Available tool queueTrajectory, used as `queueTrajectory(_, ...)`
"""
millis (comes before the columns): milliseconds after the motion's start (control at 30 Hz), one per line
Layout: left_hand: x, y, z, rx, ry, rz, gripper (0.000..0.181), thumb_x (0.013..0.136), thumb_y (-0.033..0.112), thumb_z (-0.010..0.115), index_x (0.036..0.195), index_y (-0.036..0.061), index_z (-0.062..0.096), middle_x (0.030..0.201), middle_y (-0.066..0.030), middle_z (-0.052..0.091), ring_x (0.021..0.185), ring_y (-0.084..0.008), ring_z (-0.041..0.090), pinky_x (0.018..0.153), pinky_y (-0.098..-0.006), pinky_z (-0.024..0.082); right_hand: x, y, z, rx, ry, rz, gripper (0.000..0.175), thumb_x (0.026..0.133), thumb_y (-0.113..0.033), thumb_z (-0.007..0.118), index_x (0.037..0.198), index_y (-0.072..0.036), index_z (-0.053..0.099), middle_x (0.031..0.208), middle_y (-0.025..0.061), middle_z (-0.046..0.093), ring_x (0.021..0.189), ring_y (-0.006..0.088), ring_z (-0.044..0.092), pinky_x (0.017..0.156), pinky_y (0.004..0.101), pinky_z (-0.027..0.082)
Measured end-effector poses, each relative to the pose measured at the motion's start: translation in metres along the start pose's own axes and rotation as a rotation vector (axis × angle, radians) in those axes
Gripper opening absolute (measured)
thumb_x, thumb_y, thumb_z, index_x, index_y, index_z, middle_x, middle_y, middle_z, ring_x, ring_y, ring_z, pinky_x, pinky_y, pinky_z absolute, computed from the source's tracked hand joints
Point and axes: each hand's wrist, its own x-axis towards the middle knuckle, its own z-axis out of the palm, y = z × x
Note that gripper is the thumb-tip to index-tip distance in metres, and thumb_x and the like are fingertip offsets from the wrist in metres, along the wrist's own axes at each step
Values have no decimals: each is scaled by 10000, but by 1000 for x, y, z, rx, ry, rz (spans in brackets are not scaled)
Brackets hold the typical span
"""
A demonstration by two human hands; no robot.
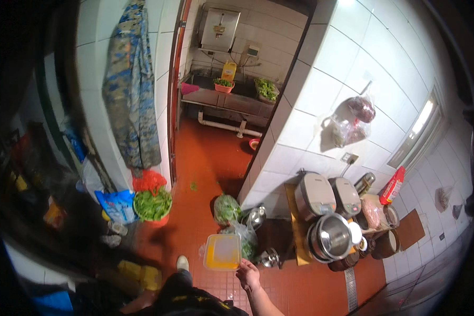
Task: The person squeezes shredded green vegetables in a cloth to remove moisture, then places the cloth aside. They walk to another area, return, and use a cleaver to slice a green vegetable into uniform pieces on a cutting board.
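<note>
My right hand grips one corner of a rectangular plastic container. It has a pale translucent lid, and orange-yellow shows through. Beneath it, plastic bags of leafy greens rest on the red tiled floor. Low at the left, part of my left hand appears close to some yellow objects; its fingers are blurred and partly hidden, so I cannot tell whether it holds them. A pale shoe of mine stands on the floor ahead.
A doorway leads to a metal sink with basins of greens. Left of it stands a basin of leaves below a hanging camouflage garment. To the right, a wooden table bears two rice cookers and steel bowls.
</note>
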Motion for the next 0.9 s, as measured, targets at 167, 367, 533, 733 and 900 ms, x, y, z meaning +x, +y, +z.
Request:
queueTrajectory(167,94,16,-205,708,178,350,248,885,217,667,1081,65,681,912,-127,710,851,-321,687,739,-433,546,110,-57,77,62,-28,5,170,1000,-128,525,1100,-43,633,945,34,677,756,149,623,590,259,449)
queueTrajectory(367,239,83,-460,-114,445,155,237,843,251,715,1004,77,727,925,-109,727,805,-236,688,752,-367,548,225,-126,155,52,17,-87,135,994,-123,536,1032,-57,648,901,31,666,723,122,599,571,242,423)
queueTrajectory(533,369,126,-559,-305,505,57,322,842,314,714,1058,77,729,950,-143,725,886,-272,698,789,-396,547,376,-163,185,65,-42,-17,104,953,-66,546,937,-77,648,843,28,657,672,121,580,557,242,413)
queueTrajectory(733,425,155,-652,100,255,154,340,917,389,632,995,76,741,943,-142,727,899,-285,688,801,-446,525,568,-237,242,93,140,26,103,926,-37,565,922,-92,652,783,-3,608,548,113,495,501,258,377)
queueTrajectory(900,493,147,-705,-93,187,-123,323,884,342,639,955,46,748,903,-149,730,828,-287,690,743,-449,529,680,-340,298,87,51,-98,107,958,-79,587,1030,-84,667,799,-7,620,559,106,503,507,254,394)
